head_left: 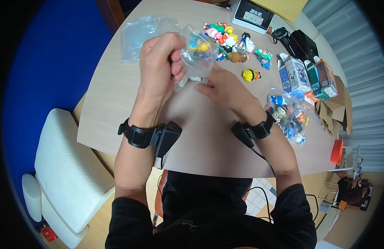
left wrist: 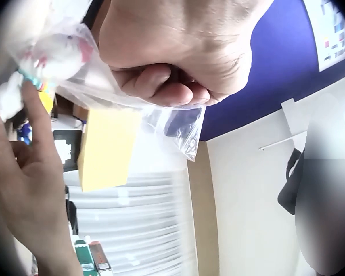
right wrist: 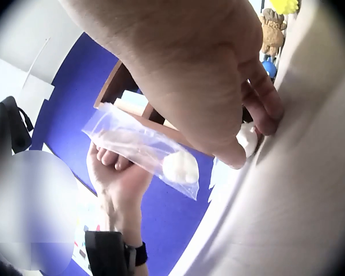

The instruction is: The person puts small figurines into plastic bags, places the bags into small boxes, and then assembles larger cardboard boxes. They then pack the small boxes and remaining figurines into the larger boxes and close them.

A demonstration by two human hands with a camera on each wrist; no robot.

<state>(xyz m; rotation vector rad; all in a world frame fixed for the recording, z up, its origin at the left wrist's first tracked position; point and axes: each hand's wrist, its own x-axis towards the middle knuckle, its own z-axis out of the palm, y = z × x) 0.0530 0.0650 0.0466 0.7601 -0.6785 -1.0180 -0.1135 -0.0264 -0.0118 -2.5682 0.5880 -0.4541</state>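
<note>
My left hand (head_left: 161,62) is curled into a fist round the edge of a clear plastic bag (head_left: 204,62), held up over the table. Inside the bag is a white figurine with pink parts (left wrist: 60,54); the right wrist view shows it low in the bag. Below the bag, at the tabletop, my right hand (head_left: 227,87) has its thumb and fingers on either side of a second, small white figurine (right wrist: 248,140), pinching it. Most of that figurine is hidden by the fingers and the bag in the head view.
Flat clear bags (head_left: 144,35) lie at the back left. Several colourful figurines (head_left: 225,39) are heaped behind the hands, with a yellow-haired one (head_left: 250,75) apart. A filled bag of figurines (head_left: 287,116), small boxes (head_left: 297,74) and a label printer (head_left: 252,16) stand to the right.
</note>
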